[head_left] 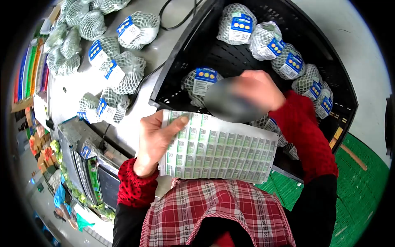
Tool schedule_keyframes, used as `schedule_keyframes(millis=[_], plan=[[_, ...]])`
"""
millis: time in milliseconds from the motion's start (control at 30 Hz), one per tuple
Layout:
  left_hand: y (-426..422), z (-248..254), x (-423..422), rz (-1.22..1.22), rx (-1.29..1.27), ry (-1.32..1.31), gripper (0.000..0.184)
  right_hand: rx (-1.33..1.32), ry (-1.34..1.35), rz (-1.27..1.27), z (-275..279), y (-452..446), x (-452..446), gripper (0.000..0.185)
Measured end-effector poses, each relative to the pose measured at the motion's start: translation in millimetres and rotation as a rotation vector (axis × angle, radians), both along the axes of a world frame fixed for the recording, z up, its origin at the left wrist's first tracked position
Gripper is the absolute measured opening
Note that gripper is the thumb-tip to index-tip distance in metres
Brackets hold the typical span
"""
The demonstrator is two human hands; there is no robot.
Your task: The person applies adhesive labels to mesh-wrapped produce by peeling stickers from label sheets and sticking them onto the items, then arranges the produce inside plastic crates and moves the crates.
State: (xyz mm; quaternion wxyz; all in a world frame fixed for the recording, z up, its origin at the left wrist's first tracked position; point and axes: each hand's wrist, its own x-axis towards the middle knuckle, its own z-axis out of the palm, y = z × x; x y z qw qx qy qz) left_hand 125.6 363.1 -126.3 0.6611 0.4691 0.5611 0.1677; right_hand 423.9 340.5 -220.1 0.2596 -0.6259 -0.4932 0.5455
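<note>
My left hand [158,138] holds a sheet of small green and white stickers [220,150] by its left edge, thumb on top. Above the sheet, over the black crate [230,57], my right hand [261,92] is blurred by motion. It grips a smeared dark, rounded thing [232,101], probably a netted bag. Just left of it in the crate lies a netted bag with a blue and white label [201,84]. More labelled netted bags line the crate's right side, such as one at the top [238,25]; some are partly hidden behind the sheet and my right arm.
Several netted bags [138,31] lie on the grey table [66,92] at the left, some with blue labels. A black cable [144,80] runs beside the crate. Dark equipment [88,156] stands at lower left. Green slatted flooring [362,189] shows at lower right.
</note>
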Motion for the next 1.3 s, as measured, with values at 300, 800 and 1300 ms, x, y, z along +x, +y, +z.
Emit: schedule_keyframes(millis=[300,800,1300], plan=[[2.3,2.0,-0.9,0.063,-0.05,-0.04,0.017,0.869,-0.514,0.217,67.3,-24.2,-96.5,0.013],[17.2,-12.5,-40.4,0.273,-0.031,-0.074,0.017,-0.306,0.309,-0.501,-37.4,102.9,-60.4,0.021],[16.1,-6.5,-74.7,0.282,-0.054,0.01,0.015,-0.391,0.227,-0.344,-48.5,96.3,-79.2,0.078]])
